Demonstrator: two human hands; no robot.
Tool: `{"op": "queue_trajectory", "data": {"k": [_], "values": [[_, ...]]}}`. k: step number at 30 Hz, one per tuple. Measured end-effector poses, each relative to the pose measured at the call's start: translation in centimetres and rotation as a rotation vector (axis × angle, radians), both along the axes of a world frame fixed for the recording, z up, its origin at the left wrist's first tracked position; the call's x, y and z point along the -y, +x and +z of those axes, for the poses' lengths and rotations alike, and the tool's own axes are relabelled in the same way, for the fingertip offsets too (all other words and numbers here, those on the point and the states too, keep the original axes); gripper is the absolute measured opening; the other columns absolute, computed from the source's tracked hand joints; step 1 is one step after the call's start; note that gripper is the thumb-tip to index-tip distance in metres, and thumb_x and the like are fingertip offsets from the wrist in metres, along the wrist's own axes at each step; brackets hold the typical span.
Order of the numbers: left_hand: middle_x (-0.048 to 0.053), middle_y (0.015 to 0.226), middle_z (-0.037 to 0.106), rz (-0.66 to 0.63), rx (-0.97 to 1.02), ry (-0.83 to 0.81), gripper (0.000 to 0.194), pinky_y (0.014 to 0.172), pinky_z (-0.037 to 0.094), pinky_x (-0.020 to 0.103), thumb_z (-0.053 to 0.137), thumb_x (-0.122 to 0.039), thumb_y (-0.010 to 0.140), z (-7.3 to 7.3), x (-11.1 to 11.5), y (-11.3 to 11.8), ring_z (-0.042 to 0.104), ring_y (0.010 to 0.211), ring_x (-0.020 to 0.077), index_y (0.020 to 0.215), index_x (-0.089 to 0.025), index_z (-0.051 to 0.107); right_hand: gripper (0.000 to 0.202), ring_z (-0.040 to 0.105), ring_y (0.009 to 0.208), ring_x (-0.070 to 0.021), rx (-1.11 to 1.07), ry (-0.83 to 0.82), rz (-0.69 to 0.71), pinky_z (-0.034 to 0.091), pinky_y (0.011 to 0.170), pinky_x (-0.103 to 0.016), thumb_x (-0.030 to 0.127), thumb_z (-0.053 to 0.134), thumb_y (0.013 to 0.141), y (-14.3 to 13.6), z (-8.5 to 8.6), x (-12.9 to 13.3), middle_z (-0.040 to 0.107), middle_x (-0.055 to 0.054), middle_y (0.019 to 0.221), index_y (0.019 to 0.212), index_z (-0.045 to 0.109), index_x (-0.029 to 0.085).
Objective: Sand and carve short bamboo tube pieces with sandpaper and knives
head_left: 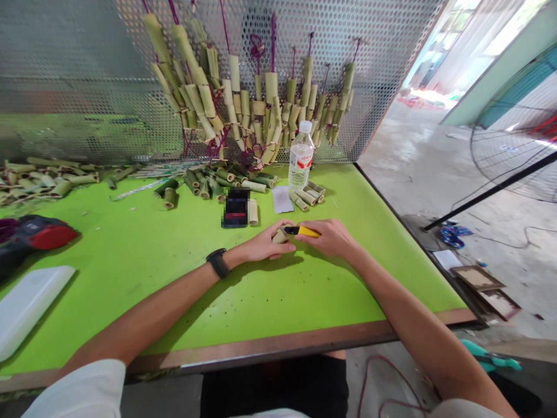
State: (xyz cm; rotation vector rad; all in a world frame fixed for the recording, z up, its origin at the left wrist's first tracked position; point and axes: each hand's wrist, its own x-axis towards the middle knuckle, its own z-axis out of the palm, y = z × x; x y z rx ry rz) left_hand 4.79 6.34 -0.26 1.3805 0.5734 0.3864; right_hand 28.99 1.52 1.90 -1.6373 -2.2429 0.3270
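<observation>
Bamboo [52, 180] lies heaped at the table's [152, 244] far left corner, probably pushed there to free working room. A white box [32, 310] sits at the near left corner, its contents, if any, out of sight, and a red-and-black power tool [52, 235] rests along the left edge. Strung tubes [271, 87] hang on purple cords against a perforated screen [100, 104] behind the far edge; a cluster of green tubes [215, 183] lies below. In front are a dark flat item [237, 200] and, just beside it, a pale tube [253, 213].

Between the far and near edges, rather toward the right one, the left hand [263, 242] has a short bamboo piece [279, 237] in a grip closed to its width, seemingly to steady it. Beyond lies white paper [282, 200]. A capped bottle [300, 159] stands toward the far edge, likely clear of the elbows; it seems to hold clear liquid, its level uncertain. Short tubes [307, 197] lie at its foot. The right hand's [333, 237] grip is wrapped round a yellow-handled cutter [308, 231], black tip aimed left at the piece; whether they touch cannot be told.
</observation>
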Motion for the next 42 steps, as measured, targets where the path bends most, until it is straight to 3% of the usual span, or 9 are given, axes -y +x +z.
{"op": "queue_trajectory", "data": {"k": [5, 9, 14, 18, 22, 26, 32, 37, 42], "values": [[-0.003, 0.083, 0.068, 0.041, 0.058, -0.019, 0.072, 0.060, 0.052, 0.026, 0.087, -0.036, 0.091, -0.7, -0.2, -0.1, 0.073, 0.064, 0.0161, 0.146, -0.023, 0.043, 0.046, 0.059, 0.062, -0.0166, -0.026, -0.038, -0.034, 0.035, 0.061, -0.029, 0.059, 0.055, 0.108, -0.1, 0.2, 0.0, 0.077, -0.006, 0.080, 0.109, 0.083, 0.022], [-0.001, 0.092, 0.073, 0.144, 0.098, -0.180, 0.068, 0.073, 0.063, 0.035, 0.089, -0.035, 0.091, -1.3, -0.6, 0.2, 0.080, 0.072, 0.0211, 0.138, -0.025, 0.041, 0.050, 0.055, 0.055, -0.0162, -0.069, -0.078, -0.060, 0.036, 0.057, -0.029, 0.061, 0.050, 0.108, -0.1, 0.2, -0.1, 0.072, -0.005, 0.072, 0.118, 0.079, 0.020], [0.001, 0.080, 0.072, 0.131, 0.108, -0.269, 0.041, 0.059, 0.060, 0.031, 0.080, -0.047, 0.099, -1.6, -1.1, 0.4, 0.073, 0.058, 0.0180, 0.117, -0.021, 0.054, 0.059, 0.054, 0.053, -0.0169, -0.121, -0.098, -0.051, 0.038, 0.055, -0.030, 0.066, 0.045, 0.107, 0.0, 0.0, -0.2, 0.070, -0.005, 0.072, 0.117, 0.076, 0.018], [-0.003, 0.057, 0.061, 0.119, 0.075, -0.212, 0.035, 0.039, 0.037, 0.022, 0.060, -0.055, 0.107, -1.9, -1.0, 0.4, 0.055, 0.039, 0.0140, 0.106, -0.020, 0.060, 0.057, 0.054, 0.054, -0.0167, -0.141, -0.095, -0.054, 0.038, 0.056, -0.030, 0.065, 0.045, 0.108, -0.1, 0.0, -0.1, 0.070, -0.005, 0.073, 0.115, 0.076, 0.018], [-0.011, 0.051, 0.043, 0.210, 0.110, -0.237, 0.033, 0.037, 0.021, 0.018, 0.061, -0.056, 0.104, -1.8, -0.8, 0.6, 0.034, 0.034, 0.0096, 0.109, -0.024, 0.056, 0.054, 0.052, 0.054, -0.0159, -0.152, -0.059, -0.039, 0.037, 0.056, -0.029, 0.063, 0.046, 0.107, -0.2, 0.3, 0.3, 0.069, -0.004, 0.071, 0.110, 0.077, 0.019], [-0.013, 0.056, 0.039, 0.211, 0.212, -0.301, 0.033, 0.040, 0.020, 0.017, 0.072, -0.047, 0.095, -1.3, -0.8, 0.4, 0.029, 0.039, 0.0078, 0.108, -0.025, 0.051, 0.056, 0.051, 0.052, -0.0155, -0.169, -0.073, 0.007, 0.038, 0.055, -0.029, 0.065, 0.046, 0.106, -0.1, 0.1, 0.3, 0.068, -0.004, 0.070, 0.108, 0.077, 0.018], [-0.013, 0.058, 0.042, 0.197, 0.256, -0.293, 0.048, 0.045, 0.019, 0.017, 0.082, -0.028, 0.082, -1.1, -0.7, -0.2, 0.033, 0.043, 0.0070, 0.121, -0.025, 0.055, 0.055, 0.053, 0.053, -0.0162, -0.124, -0.075, 0.014, 0.039, 0.056, -0.029, 0.063, 0.044, 0.108, -0.1, -0.2, 0.0, 0.069, -0.004, 0.070, 0.108, 0.077, 0.019], [-0.011, 0.058, 0.042, 0.296, 0.285, -0.220, 0.055, 0.045, 0.019, 0.019, 0.097, -0.042, 0.078, -1.1, -0.6, 0.2, 0.030, 0.046, 0.0052, 0.119, -0.019, 0.070, 0.052, 0.054, 0.054, -0.0166, -0.110, -0.061, -0.029, 0.037, 0.057, -0.028, 0.061, 0.046, 0.107, -0.2, -0.1, 0.1, 0.069, -0.004, 0.070, 0.108, 0.077, 0.020], [-0.007, 0.062, 0.049, 0.452, 0.285, -0.255, 0.049, 0.048, 0.031, 0.018, 0.096, -0.057, 0.079, -1.6, -0.9, 1.2, 0.039, 0.052, 0.0055, 0.087, -0.016, 0.069, 0.049, 0.054, 0.055, -0.0163, -0.125, -0.080, -0.033, 0.038, 0.058, -0.028, 0.059, 0.047, 0.106, -0.4, -0.1, 0.1, 0.068, -0.004, 0.070, 0.104, 0.077, 0.020]]}}
